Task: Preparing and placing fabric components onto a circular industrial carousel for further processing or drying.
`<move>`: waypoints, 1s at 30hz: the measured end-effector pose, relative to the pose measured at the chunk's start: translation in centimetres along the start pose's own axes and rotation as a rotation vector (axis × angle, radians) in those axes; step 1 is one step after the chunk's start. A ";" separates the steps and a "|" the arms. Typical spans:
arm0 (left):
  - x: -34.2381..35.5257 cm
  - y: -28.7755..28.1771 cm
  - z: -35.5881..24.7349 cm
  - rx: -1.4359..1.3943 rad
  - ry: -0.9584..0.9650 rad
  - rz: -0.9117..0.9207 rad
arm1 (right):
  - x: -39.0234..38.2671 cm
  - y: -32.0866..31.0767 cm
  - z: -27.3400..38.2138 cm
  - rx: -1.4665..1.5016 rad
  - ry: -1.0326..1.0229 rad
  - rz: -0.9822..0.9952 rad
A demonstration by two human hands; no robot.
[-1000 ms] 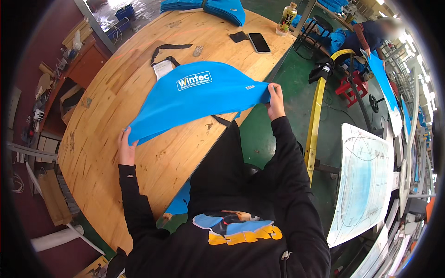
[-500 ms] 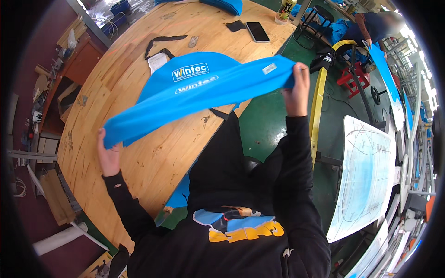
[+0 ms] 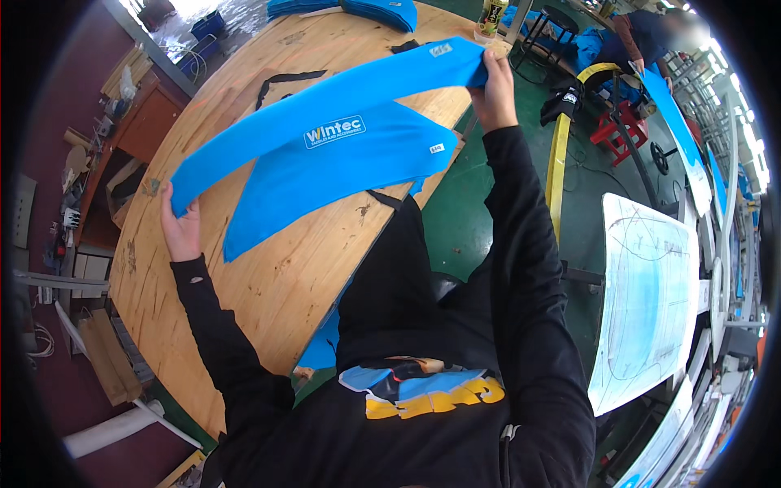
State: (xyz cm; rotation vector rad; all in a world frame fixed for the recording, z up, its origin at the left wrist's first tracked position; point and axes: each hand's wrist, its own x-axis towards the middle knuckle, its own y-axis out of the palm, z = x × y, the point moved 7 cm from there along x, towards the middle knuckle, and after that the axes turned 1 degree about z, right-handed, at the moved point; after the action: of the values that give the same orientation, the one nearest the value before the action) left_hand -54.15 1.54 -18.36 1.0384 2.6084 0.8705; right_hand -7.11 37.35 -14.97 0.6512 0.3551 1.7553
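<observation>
Person's got the left hand (image 3: 182, 229) and right hand (image 3: 496, 93) way apart, each clamped on an end of a blue fabric strip (image 3: 321, 106), up above the wooden worktop (image 3: 317, 252) with a printed blue panel (image 3: 342, 175) lying there.

Bright, fairly even light covers the bench (image 3: 268, 301); lamps (image 3: 721, 63) glare toward two o'clock and the floor (image 3: 195, 10) shines at eleven. A person's face (image 3: 687, 31) at two is blurred; straight edges bow near the black rim

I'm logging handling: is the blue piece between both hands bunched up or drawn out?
Drawn out: the blue piece spans left hand to right hand in a long band.
</observation>
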 end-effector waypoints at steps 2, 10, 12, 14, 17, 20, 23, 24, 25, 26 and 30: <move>-0.7 -2.0 1.7 0.038 -0.010 -0.009 | -1.3 -1.2 -2.4 -0.012 0.047 -0.029; -4.4 -6.7 9.9 0.462 -0.226 -0.196 | -8.1 -11.7 -12.7 -0.216 0.308 -0.235; -4.0 -8.6 9.2 0.483 -0.211 -0.165 | -9.0 -10.0 -13.0 -0.103 0.311 -0.244; -4.0 -6.8 9.3 0.497 -0.210 -0.109 | -8.5 -10.9 -12.5 -0.113 0.286 -0.244; -4.3 -6.4 8.4 0.617 -0.183 -0.137 | -8.6 -10.7 -11.4 -0.104 0.287 -0.243; -3.7 -7.6 8.4 0.687 -0.179 -0.039 | -8.3 -11.4 -11.6 -0.299 0.215 -0.201; -3.5 -7.8 8.0 0.831 -0.067 -0.030 | -9.2 -12.2 -12.6 -0.163 0.268 -0.236; -3.4 -8.0 7.7 0.895 -0.046 -0.049 | -9.1 -12.3 -12.6 -0.182 0.244 -0.253; -3.5 -8.5 7.5 0.959 -0.027 -0.069 | -9.2 -12.2 -12.4 -0.181 0.238 -0.262; -3.5 -8.8 7.4 0.961 -0.027 -0.058 | -9.3 -11.8 -12.3 -0.174 0.239 -0.248; -2.4 -10.8 6.6 1.141 0.074 -0.013 | -10.0 -12.1 -12.7 -0.204 0.269 -0.269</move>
State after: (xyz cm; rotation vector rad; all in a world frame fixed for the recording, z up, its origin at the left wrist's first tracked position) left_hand -55.86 -3.39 -30.17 1.1502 3.1222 -0.7477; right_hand -3.46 32.38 -34.21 0.2093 0.4205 1.5948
